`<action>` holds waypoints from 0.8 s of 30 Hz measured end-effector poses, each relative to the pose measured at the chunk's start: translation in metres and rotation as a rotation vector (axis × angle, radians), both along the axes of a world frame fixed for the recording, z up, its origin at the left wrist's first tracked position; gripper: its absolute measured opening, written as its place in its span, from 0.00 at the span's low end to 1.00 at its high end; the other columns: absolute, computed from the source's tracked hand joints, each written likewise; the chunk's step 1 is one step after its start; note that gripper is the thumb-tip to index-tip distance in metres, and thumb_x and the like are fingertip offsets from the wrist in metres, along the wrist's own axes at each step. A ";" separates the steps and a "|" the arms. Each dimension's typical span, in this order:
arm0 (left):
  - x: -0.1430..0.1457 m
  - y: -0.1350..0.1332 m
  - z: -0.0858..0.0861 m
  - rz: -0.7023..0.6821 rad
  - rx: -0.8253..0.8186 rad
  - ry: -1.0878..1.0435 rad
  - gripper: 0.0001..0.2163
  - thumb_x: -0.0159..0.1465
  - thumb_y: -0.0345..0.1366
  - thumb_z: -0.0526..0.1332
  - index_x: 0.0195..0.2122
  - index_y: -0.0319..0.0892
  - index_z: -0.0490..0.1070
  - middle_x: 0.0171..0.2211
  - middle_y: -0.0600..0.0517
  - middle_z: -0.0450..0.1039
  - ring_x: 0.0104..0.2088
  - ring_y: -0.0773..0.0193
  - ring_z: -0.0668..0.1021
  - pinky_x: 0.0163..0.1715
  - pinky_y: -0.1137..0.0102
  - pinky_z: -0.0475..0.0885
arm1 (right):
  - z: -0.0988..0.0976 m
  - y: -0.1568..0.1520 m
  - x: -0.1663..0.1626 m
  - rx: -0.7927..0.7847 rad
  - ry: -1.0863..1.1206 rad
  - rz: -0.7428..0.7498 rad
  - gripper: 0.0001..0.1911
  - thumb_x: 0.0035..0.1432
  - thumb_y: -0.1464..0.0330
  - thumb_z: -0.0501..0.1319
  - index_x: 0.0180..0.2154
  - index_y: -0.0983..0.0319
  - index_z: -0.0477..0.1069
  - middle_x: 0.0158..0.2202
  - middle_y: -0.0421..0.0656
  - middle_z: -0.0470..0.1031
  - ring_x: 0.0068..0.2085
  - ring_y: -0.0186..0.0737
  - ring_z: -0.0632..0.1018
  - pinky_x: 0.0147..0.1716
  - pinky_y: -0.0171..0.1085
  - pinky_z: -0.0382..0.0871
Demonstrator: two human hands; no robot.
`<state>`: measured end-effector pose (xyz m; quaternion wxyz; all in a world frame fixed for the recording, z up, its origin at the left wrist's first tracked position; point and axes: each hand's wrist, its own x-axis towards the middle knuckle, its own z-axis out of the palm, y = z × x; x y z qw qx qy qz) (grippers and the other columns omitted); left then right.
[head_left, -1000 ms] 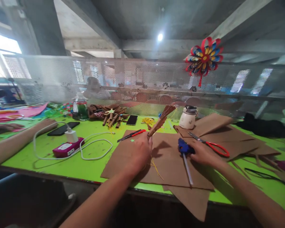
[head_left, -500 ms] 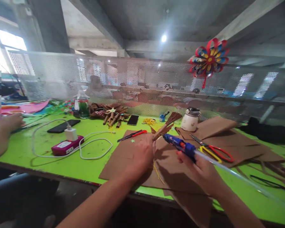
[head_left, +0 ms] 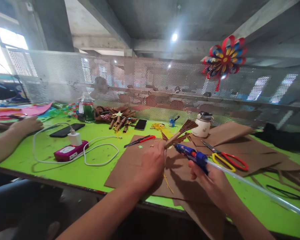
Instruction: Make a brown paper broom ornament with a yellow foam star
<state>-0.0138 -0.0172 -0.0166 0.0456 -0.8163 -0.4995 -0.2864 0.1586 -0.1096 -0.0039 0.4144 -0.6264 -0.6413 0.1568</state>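
My left hand point(head_left: 153, 160) is closed round the lower end of a brown paper craft piece point(head_left: 176, 136), a rolled stem with fanned, pleated ends. Yellow string point(head_left: 168, 182) hangs below that hand. In my right hand point(head_left: 210, 176) is a blue hot glue gun point(head_left: 192, 156), its nozzle close beside the paper piece; I cannot tell whether they touch. A long clear glue stick point(head_left: 255, 186) runs out of the gun's back. Under both hands lies a sheet of brown paper point(head_left: 130, 166), with a red utility knife point(head_left: 140, 141) and a small green star point(head_left: 140, 146) on it.
Scissors point(head_left: 231, 161) with red and yellow handles rest on brown paper at the right. Behind stand a white jar point(head_left: 201, 125) and finished paper rolls point(head_left: 120, 121). A purple power strip point(head_left: 71, 151) with a white cable sits left. A co-worker's hand point(head_left: 27, 126) is at far left.
The view has shifted slightly. Both my hands keep their grips, the glue gun still beside the paper piece. The co-worker's hand has moved right, further over the table.
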 end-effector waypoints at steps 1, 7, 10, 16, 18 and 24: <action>0.000 0.000 0.000 -0.006 0.006 -0.004 0.11 0.67 0.35 0.46 0.46 0.39 0.63 0.39 0.44 0.71 0.36 0.58 0.73 0.36 0.64 0.68 | -0.002 0.001 0.001 -0.003 -0.001 -0.001 0.26 0.59 0.47 0.48 0.32 0.62 0.69 0.26 0.43 0.71 0.30 0.42 0.72 0.31 0.37 0.66; 0.001 -0.001 0.000 -0.002 0.014 -0.018 0.10 0.67 0.35 0.47 0.44 0.39 0.65 0.37 0.44 0.72 0.35 0.60 0.74 0.35 0.66 0.68 | -0.007 0.009 0.005 0.014 -0.021 0.013 0.27 0.59 0.47 0.47 0.30 0.62 0.69 0.24 0.42 0.70 0.29 0.42 0.71 0.30 0.38 0.65; 0.001 0.000 -0.001 -0.018 0.004 -0.023 0.11 0.67 0.35 0.47 0.45 0.39 0.64 0.38 0.45 0.72 0.35 0.58 0.75 0.35 0.65 0.68 | -0.009 0.011 0.007 0.025 -0.038 0.014 0.27 0.60 0.47 0.47 0.29 0.62 0.69 0.25 0.43 0.70 0.30 0.42 0.72 0.30 0.38 0.64; 0.000 -0.001 -0.002 0.000 0.010 -0.021 0.12 0.67 0.36 0.46 0.47 0.39 0.63 0.39 0.44 0.72 0.36 0.57 0.75 0.35 0.64 0.68 | -0.012 0.011 0.009 0.043 -0.066 -0.014 0.26 0.60 0.47 0.48 0.28 0.61 0.70 0.24 0.44 0.72 0.30 0.43 0.73 0.30 0.38 0.64; 0.000 -0.001 -0.001 0.005 0.011 -0.017 0.12 0.67 0.35 0.46 0.47 0.39 0.63 0.39 0.45 0.73 0.36 0.57 0.75 0.35 0.65 0.68 | -0.013 0.012 0.009 0.055 -0.065 -0.005 0.26 0.60 0.48 0.48 0.28 0.61 0.70 0.24 0.44 0.72 0.30 0.43 0.73 0.29 0.38 0.64; 0.000 -0.001 0.001 0.021 -0.025 0.006 0.11 0.67 0.34 0.47 0.47 0.39 0.64 0.39 0.45 0.73 0.36 0.58 0.75 0.34 0.66 0.68 | -0.013 0.011 0.006 0.095 -0.056 0.010 0.25 0.61 0.50 0.48 0.26 0.61 0.68 0.22 0.41 0.68 0.24 0.38 0.68 0.26 0.36 0.62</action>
